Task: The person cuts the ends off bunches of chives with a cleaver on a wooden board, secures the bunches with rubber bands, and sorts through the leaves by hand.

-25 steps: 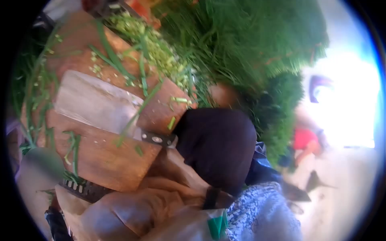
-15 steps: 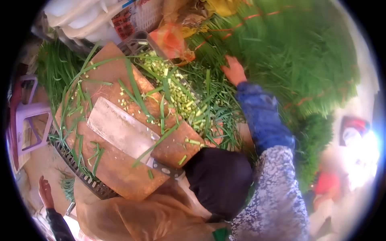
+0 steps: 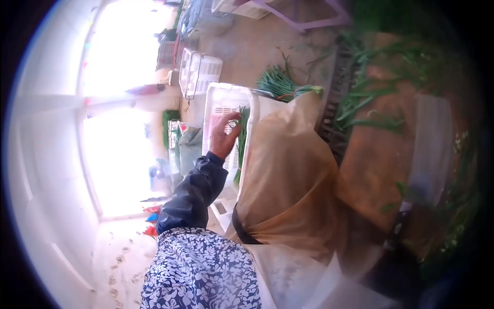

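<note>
My left hand (image 3: pixel 225 135), in a dark sleeve, reaches into a white plastic basket (image 3: pixel 248 172). Its thumb and fingers are apart and curved beside a thin bundle of long green chives (image 3: pixel 240 147) that lies along the basket's inner side. Whether the fingertips touch the stalks is hard to make out. A wide-bladed cleaver (image 3: pixel 432 149) lies on the wooden chopping board (image 3: pixel 373 165) to the right, blurred, with cut green pieces (image 3: pixel 355 103) around it. My right hand is out of view.
A brown apron (image 3: pixel 293 180) spreads over my lap between basket and board. Another tied green bundle (image 3: pixel 288 85) lies on the floor beyond. Farther off stand a white crate (image 3: pixel 200 72) and a purple stool (image 3: pixel 309 18). A black slatted crate edge (image 3: pixel 334 98) borders the board.
The view has swung left, so the board has shifted to the right side. My left hand, earlier held spread in the air, is now inside the basket by the chives. My right hand has left view.
</note>
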Motion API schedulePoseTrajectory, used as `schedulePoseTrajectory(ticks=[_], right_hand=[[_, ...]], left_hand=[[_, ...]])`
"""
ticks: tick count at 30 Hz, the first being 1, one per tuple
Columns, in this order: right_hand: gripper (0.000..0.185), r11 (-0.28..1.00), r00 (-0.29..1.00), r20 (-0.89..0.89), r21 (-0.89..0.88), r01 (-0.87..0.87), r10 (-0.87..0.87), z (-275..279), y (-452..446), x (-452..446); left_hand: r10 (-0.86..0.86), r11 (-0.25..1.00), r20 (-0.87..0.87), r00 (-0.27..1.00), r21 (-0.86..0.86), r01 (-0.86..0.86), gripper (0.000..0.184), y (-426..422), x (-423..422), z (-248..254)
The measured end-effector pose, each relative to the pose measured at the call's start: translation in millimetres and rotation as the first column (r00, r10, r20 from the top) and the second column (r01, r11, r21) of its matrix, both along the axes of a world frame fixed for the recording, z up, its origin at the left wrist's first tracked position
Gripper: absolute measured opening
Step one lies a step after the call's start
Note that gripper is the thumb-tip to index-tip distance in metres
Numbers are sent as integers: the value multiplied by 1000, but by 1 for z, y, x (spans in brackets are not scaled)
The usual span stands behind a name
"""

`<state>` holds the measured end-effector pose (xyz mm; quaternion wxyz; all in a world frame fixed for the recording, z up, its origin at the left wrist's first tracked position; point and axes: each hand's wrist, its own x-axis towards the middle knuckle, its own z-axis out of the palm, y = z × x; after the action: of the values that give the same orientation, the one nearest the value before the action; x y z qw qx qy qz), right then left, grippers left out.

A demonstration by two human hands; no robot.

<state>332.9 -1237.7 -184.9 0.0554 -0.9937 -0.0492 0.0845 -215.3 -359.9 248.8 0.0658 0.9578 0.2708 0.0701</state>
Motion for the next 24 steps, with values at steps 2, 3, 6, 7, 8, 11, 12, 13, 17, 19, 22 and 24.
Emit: schedulePoseTrajectory(ticks=[2,3,6,7,8,11,12,13,17,19,22,24], right_hand=[[62,1000,999,43,-27,11,-10,-8,-9,18],[62,999,997,82,-43,-3,7,14,-6,10],[65,999,983,179,-22,39,-35,16,-64,-42],[65,999,964,263,-15,44,-38,33,-69,-74],[69,997,917,393,-13,73,-62,52,-74,-114],[78,979,846,507,189,76,-163,173,-6,-170],[80,930,740,580,322,176,-340,256,87,-180],[72,960,708,652,239,148,-272,259,73,-178],[59,890,690,704,409,-202,-167,406,154,-181],[30,887,473,878,279,-368,-80,501,202,-227],[59,769,685,699,316,-555,207,544,342,-295],[71,629,728,560,413,-659,395,530,424,-334]], left_hand=[[-39,994,45,998,-102,44,33,-2,36,-12],[-17,989,80,997,-144,28,33,-6,-11,-23],[-51,980,118,992,-186,73,34,-39,49,2],[-20,972,205,979,-225,67,34,-45,52,3],[-64,968,260,964,-219,123,34,-54,64,10],[-172,827,529,831,-381,414,41,-88,113,39],[-352,802,527,774,-257,540,53,-118,136,39],[-333,749,610,719,-292,594,60,-132,141,30],[-400,547,581,708,-468,694,111,-193,217,20],[-312,235,752,580,-530,815,125,-238,217,28],[-135,126,855,501,-487,864,111,-281,245,28],[-129,42,827,548,-547,836,103,-280,231,38]])
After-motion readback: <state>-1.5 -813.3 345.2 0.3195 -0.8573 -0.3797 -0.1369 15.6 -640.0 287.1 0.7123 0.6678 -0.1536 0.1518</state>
